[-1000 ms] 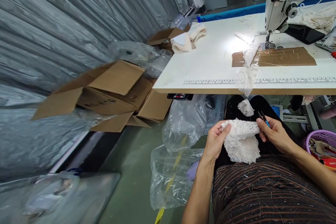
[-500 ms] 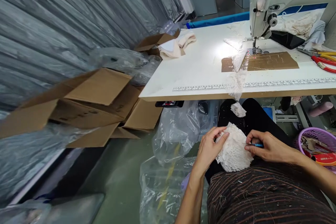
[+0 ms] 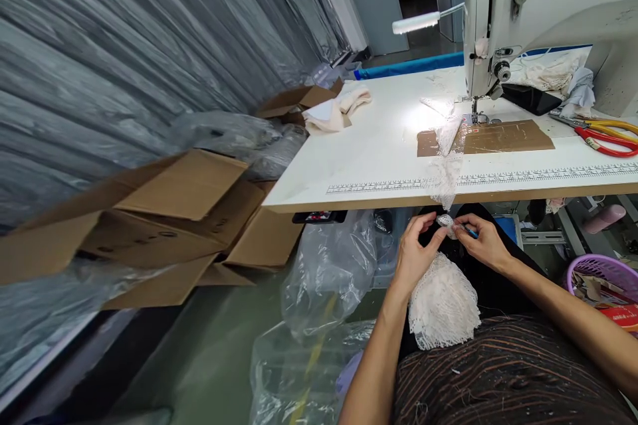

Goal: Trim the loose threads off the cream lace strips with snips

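green floor (image 3: 209, 345), open carton (image 3: 184, 184), basket (image 3: 611, 270) of scraps (image 3: 595, 288), hands (image 3: 416, 246) (image 3: 482, 244) pinching lace (image 3: 446, 221)

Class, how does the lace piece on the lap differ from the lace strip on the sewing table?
The lace piece spreads wide and rounded, while the lace strip is narrow. The lace piece rests on the lap; the lace strip lies on the table and hangs over its front edge. The lace piece looks denser, the lace strip sheerer. Both are pale, openwork lace.

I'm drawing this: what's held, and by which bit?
Left hand pinches small lace piece by one side; right hand touches it, holding blue tool, grip hidden.
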Tool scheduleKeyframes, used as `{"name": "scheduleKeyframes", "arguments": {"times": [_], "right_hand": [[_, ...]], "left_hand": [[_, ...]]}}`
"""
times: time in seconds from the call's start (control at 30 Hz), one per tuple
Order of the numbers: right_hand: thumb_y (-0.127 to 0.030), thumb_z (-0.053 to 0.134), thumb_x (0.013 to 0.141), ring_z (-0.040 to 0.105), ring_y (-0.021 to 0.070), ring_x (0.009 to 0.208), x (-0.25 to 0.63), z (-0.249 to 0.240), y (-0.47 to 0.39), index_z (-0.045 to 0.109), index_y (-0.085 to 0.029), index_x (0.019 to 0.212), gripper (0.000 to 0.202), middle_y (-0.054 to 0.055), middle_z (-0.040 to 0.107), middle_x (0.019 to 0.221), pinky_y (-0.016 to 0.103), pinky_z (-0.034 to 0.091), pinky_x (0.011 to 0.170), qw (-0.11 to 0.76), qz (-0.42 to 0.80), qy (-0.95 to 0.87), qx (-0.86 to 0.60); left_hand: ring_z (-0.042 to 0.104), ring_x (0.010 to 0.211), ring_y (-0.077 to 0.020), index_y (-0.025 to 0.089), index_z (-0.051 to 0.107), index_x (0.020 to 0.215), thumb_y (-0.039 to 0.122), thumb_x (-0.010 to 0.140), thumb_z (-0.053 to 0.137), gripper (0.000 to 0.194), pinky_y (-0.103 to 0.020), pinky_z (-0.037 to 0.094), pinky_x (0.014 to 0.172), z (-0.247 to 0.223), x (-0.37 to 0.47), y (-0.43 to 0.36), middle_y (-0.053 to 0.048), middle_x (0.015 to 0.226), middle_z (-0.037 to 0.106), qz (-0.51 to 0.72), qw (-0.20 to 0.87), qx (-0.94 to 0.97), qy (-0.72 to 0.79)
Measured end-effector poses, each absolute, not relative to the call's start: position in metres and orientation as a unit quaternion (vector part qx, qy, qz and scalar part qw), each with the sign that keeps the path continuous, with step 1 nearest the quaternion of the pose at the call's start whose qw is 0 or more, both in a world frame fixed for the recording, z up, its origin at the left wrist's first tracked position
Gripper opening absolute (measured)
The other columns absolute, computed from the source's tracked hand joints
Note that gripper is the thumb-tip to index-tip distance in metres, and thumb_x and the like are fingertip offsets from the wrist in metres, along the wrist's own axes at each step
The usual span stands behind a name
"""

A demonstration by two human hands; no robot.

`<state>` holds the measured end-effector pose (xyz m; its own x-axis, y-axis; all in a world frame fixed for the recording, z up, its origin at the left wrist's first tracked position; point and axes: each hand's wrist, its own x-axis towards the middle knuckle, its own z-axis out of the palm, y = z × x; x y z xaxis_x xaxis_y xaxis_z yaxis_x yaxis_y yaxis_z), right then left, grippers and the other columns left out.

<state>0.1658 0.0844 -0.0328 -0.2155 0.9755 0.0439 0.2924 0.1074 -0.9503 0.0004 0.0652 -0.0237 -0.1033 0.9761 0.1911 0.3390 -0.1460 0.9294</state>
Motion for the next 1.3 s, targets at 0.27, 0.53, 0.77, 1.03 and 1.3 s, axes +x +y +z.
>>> {"name": "scheduleKeyframes", "arguments": {"times": [0.27, 0.53, 0.77, 1.03, 1.3], "right_hand": [[-0.05, 0.057, 0.081, 0.04, 0.0113, 0.051, 0.176, -0.031, 0.077, 0.06, -0.016, 0.107, 0.043, -0.005, 0.048, 0.058, 0.025, 0.034, 0.048, 0.403, 0.471, -0.615, -0.487], [-0.041, 0.059, 0.083, 0.037, 0.0089, 0.053, 0.182, -0.008, 0.057, 0.064, -0.017, 0.081, 0.024, -0.004, 0.047, 0.061, 0.022, 0.032, 0.05, 0.329, 0.534, -0.683, -0.375], [-0.049, 0.047, 0.092, 0.047, 0.0118, 0.063, 0.189, 0.009, 0.047, 0.063, -0.017, 0.087, 0.037, 0.001, 0.057, 0.073, 0.025, 0.038, 0.058, 0.298, 0.54, -0.708, -0.344], [-0.069, 0.018, 0.096, 0.042, 0.0129, 0.056, 0.184, -0.008, 0.046, 0.062, -0.015, 0.088, 0.07, -0.002, 0.045, 0.062, 0.026, 0.033, 0.055, 0.222, 0.509, -0.729, -0.4], [-0.068, 0.02, 0.096, 0.034, 0.0107, 0.054, 0.173, -0.003, 0.05, 0.05, -0.018, 0.071, 0.063, -0.003, 0.04, 0.06, 0.025, 0.027, 0.054, 0.216, 0.485, -0.766, -0.362]], "left_hand": [[0.067, 0.081, -0.0185, 0.017, 0.076, 0.079, 0.037, 0.075, 0.073, 0.021, -0.028, 0.05, 0.077, -0.011, 0.016, 0.077, -0.006, 0.084, 0.075, 0.493, 0.438, 0.541, 0.521], [0.061, 0.068, -0.0158, 0.018, 0.079, 0.082, 0.044, 0.075, 0.074, 0.027, -0.026, 0.046, 0.062, 0.008, -0.008, 0.049, -0.006, 0.078, 0.073, 0.429, 0.525, 0.545, 0.492], [0.057, 0.066, -0.0141, 0.018, 0.077, 0.083, 0.052, 0.074, 0.075, 0.036, -0.025, 0.043, 0.063, 0.015, -0.022, 0.024, -0.004, 0.073, 0.069, 0.36, 0.61, 0.524, 0.473], [0.064, 0.076, -0.0179, 0.016, 0.076, 0.085, 0.056, 0.073, 0.075, 0.042, -0.027, 0.048, 0.071, 0.008, -0.016, 0.016, -0.007, 0.084, 0.075, 0.357, 0.602, 0.509, 0.502], [0.069, 0.086, -0.023, 0.015, 0.078, 0.09, 0.056, 0.076, 0.071, 0.044, -0.03, 0.05, 0.079, 0.005, -0.019, 0.016, -0.01, 0.092, 0.078, 0.344, 0.598, 0.53, 0.494]]}}
